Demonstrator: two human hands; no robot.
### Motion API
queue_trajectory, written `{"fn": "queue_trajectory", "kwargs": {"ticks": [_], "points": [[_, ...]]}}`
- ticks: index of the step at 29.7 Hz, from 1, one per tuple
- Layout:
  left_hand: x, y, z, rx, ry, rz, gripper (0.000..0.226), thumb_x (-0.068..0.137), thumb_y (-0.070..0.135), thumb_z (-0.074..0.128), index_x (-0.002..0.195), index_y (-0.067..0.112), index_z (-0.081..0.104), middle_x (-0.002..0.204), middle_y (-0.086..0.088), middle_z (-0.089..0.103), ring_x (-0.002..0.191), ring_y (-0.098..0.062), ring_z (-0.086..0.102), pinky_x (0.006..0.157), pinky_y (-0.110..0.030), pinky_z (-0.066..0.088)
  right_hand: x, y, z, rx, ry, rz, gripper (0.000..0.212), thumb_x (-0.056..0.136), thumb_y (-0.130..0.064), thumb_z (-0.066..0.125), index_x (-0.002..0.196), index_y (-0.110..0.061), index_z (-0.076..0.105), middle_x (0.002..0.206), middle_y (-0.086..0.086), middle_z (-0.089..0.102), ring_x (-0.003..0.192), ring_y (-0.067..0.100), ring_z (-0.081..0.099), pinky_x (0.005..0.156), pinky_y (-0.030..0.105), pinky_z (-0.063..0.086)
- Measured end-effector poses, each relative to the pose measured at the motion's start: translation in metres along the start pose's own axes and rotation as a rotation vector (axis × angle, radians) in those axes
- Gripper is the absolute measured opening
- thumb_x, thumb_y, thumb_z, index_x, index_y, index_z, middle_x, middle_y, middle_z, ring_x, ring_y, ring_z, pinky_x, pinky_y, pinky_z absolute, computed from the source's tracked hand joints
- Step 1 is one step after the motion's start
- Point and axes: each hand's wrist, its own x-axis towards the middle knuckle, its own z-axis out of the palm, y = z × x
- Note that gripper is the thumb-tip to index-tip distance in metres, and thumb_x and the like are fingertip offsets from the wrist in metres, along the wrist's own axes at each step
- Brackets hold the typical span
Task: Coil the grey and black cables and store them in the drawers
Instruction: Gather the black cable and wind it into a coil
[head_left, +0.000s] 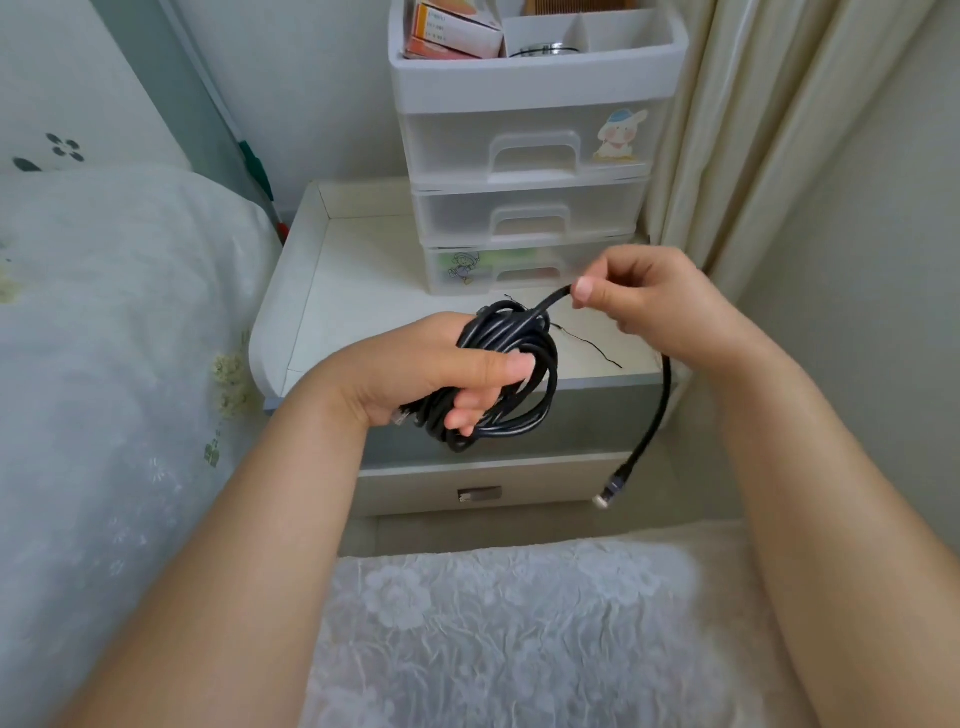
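**Mia:** What was closest to the camera?

**Ben:** A white lacy cloth (519, 639) lay across the bottom, and two bare arms reached over it. On the left side was a bed (104, 364) with a pale flowery cover.

**Mia:** What were the hands doing?

**Ben:** The left hand (415, 374) held the black cable (511, 374). Most of the cable was wound into a round bunch of loops. The left fingers (472, 405) were curled through the loops and the thumb pressed on top, so the hand was clamped on the bunch. A clear plug poked out under that hand.

**Mia:** And the other hand?

**Ben:** The right hand (654, 301) was a bit higher and off to the right. Its thumb and fingers (584, 289) pinched the loose part of the same cable. From the pinch the cable went back to the bunch. The free end hung down below the right wrist, with a plug (608, 491) at the tip.

**Mia:** Where was all that?

**Ben:** In the air, just in front of a white nightstand. Its tabletop (332, 291) had a thin dark thread (592, 345) lying on it. The nightstand's own drawer (480, 491) was below, and it was closed.

**Mia:** What was farther back?

**Ben:** A little plastic drawer unit (530, 171) stood at the back of the tabletop. It had three see-through drawers, all closed, with cartoon stickers on two. Its top tray held some boxes (452, 31). A cream curtain (753, 130) hung to the right.
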Motion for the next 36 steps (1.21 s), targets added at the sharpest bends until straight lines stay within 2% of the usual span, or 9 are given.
{"fn": "queue_trajectory", "kwargs": {"ticks": [2,4,11,14,20,23,27,31,36], "points": [[-0.001,0.001,0.002,-0.072,-0.003,0.005,0.036,0.090,0.022,0.055,0.055,0.016,0.049,0.046,0.001,0.039,0.039,-0.013,0.039,0.051,-0.029,0.043,0.002,0.004,0.002,0.094,-0.024,0.027,0.032,0.071,-0.052,0.064,0.070,-0.020,0.064,0.052,-0.010,0.038,0.054,0.019,0.028,0.050,0.027,0.027],[-0.001,0.002,0.002,-0.111,-0.007,0.003,0.040,0.092,0.019,0.051,0.052,0.015,0.047,0.045,0.002,0.038,0.038,-0.012,0.038,0.050,-0.028,0.043,0.004,0.004,0.009,0.180,-0.016,0.030,0.029,0.071,-0.049,0.065,0.072,-0.019,0.061,0.053,-0.010,0.040,0.051,0.014,0.031,0.047,0.024,0.027],[-0.002,0.001,0.004,-0.061,-0.012,-0.054,0.034,0.090,0.019,0.054,0.059,0.010,0.043,0.049,-0.002,0.040,0.042,-0.014,0.039,0.054,-0.029,0.044,0.010,0.004,0.017,0.384,0.080,-0.031,0.024,0.082,-0.032,0.068,0.069,-0.019,0.052,0.048,-0.014,0.038,0.044,0.007,0.029,0.042,0.018,0.025],[0.000,0.001,0.005,-0.137,-0.047,-0.013,0.026,0.090,0.020,0.054,0.070,0.006,0.045,0.050,0.000,0.041,0.041,-0.012,0.041,0.053,-0.028,0.046,0.011,0.007,0.024,0.326,0.023,0.011,0.026,0.086,-0.036,0.061,0.069,-0.019,0.051,0.048,-0.013,0.041,0.044,0.006,0.032,0.041,0.018,0.028],[-0.002,0.001,0.004,-0.364,-0.097,0.052,0.020,0.084,0.028,0.054,0.087,0.009,0.050,0.054,0.000,0.045,0.043,-0.013,0.044,0.054,-0.028,0.045,0.016,0.008,0.036,0.352,0.009,0.066,0.033,0.080,-0.051,0.063,0.071,-0.021,0.052,0.063,0.007,0.043,0.052,0.017,0.036,0.045,0.022,0.029],[-0.002,0.001,0.003,-0.410,-0.044,0.099,0.024,0.091,0.033,0.051,0.089,0.009,0.050,0.054,0.002,0.046,0.043,-0.012,0.046,0.054,-0.027,0.047,0.015,0.007,0.034,0.393,-0.009,0.085,0.038,0.078,-0.056,0.061,0.077,-0.018,0.054,0.072,0.014,0.040,0.061,0.022,0.032,0.048,0.024,0.027],[0.001,0.000,0.000,-0.530,0.031,0.171,0.038,0.093,0.046,0.042,0.089,0.010,0.051,0.052,0.005,0.047,0.041,-0.009,0.047,0.052,-0.026,0.048,0.014,0.010,0.032,0.423,-0.046,0.130,0.028,0.094,-0.038,0.052,0.077,-0.016,0.052,0.057,0.000,0.033,0.046,0.011,0.023,0.041,0.019,0.021],[0.004,0.003,-0.004,-0.737,0.205,0.245,0.045,0.096,0.052,0.033,0.084,0.013,0.051,0.048,0.008,0.044,0.039,-0.006,0.044,0.053,-0.022,0.044,0.010,0.008,0.040,0.356,-0.061,0.202,0.018,0.100,-0.018,0.046,0.099,-0.018,0.064,0.055,-0.003,0.044,0.043,0.011,0.037,0.040,0.021,0.033],[0.009,0.004,-0.006,-0.991,0.399,0.336,0.045,0.096,0.053,0.037,0.077,0.014,0.049,0.049,0.008,0.043,0.042,-0.006,0.042,0.053,-0.020,0.044,0.002,-0.005,0.065,0.330,-0.125,0.235,0.021,0.099,-0.010,0.043,0.117,-0.011,0.053,0.065,0.003,0.058,0.053,0.017,0.052,0.044,0.025,0.048]]}}
